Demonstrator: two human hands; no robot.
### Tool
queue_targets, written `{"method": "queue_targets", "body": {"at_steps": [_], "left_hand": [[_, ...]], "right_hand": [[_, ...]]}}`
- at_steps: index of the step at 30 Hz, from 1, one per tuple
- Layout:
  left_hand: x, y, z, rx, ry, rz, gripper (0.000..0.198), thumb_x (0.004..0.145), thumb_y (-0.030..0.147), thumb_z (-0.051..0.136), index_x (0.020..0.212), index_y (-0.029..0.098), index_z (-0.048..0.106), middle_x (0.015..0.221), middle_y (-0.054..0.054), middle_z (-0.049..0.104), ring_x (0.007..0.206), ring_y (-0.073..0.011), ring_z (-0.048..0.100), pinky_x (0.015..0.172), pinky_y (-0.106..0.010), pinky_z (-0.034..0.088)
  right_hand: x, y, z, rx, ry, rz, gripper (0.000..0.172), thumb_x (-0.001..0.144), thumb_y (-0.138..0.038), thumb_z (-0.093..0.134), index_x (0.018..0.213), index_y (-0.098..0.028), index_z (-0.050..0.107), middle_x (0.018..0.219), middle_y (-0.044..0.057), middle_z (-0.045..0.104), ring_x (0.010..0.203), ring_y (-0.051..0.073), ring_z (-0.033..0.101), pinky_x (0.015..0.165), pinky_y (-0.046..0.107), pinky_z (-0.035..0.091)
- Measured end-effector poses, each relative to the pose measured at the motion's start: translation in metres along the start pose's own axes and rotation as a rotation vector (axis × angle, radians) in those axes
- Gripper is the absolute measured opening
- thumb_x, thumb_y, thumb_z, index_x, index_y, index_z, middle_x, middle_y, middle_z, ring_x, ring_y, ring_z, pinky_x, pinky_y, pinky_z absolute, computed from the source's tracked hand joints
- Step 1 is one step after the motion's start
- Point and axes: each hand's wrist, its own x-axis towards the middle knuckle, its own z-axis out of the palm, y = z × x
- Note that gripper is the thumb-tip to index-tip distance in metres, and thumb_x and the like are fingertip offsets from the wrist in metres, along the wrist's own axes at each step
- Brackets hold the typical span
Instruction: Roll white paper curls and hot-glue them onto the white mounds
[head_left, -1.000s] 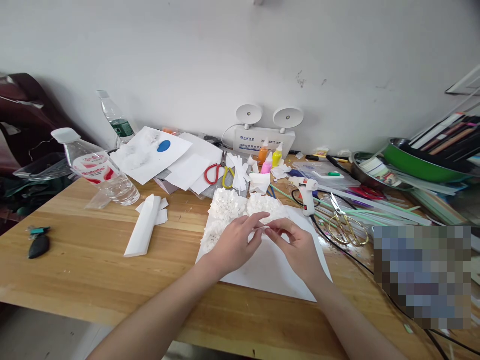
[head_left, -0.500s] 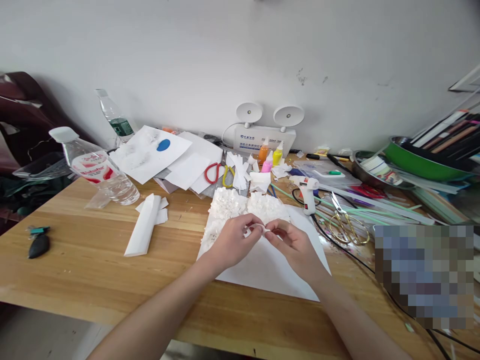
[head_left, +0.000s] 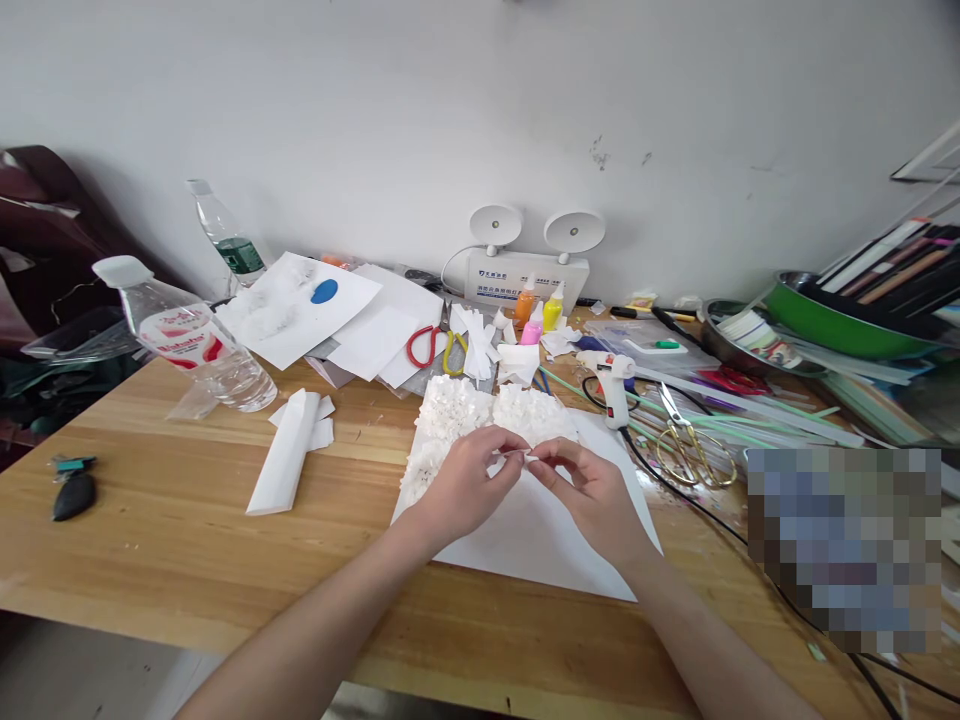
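Observation:
Between my two hands is a small piece of white paper (head_left: 530, 457), pinched at the fingertips and mostly hidden by them. My left hand (head_left: 476, 478) is closed, thumb against forefinger, on its left side. From the right, my right hand (head_left: 585, 490) grips the same piece with thumb and fingers. Both hands hover over a white sheet (head_left: 510, 540). White crumpled paper clusters (head_left: 451, 405) cover the back and left of that sheet, and my left hand partly blocks them.
Right of the sheet are a white glue gun (head_left: 616, 388) with a black cord and gold-handled scissors (head_left: 694, 450). Behind stand small paint bottles (head_left: 533, 325) and red-and-yellow-handled scissors (head_left: 442, 345). At left are a folded paper strip (head_left: 285, 455) and a water bottle (head_left: 187, 340).
My fingers shift very slightly around the small paper piece. The whole view moves a few pixels to the left; otherwise things stay in place.

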Motion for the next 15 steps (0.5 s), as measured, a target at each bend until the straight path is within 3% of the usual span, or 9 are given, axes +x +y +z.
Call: {"method": "queue_targets", "body": {"at_steps": [8,15], "left_hand": [[-0.0009,-0.0006,0.0007,-0.047,0.023,0.016,0.017,0.081,0.021,0.045,0.087,0.020,0.062,0.085,-0.002,0.065,0.078,-0.0145,0.057,0.070,-0.026,0.044],[-0.0001,0.0012,-0.0012,-0.041,0.013,-0.007,0.015,0.081,0.024,0.047,0.082,0.020,0.061,0.080,-0.001,0.065,0.075,-0.0146,0.057,0.064,-0.024,0.043]], "right_hand": [[0.0001,0.0014,0.0005,-0.042,0.092,0.012,0.017,0.074,-0.035,0.060,0.083,-0.020,0.060,0.079,0.003,0.061,0.074,0.016,0.053,0.070,0.031,0.043],[0.0005,0.0026,0.0001,-0.064,0.104,0.029,0.020,0.073,-0.036,0.060,0.084,-0.020,0.061,0.081,0.004,0.063,0.075,0.017,0.054,0.072,0.032,0.044]]}}
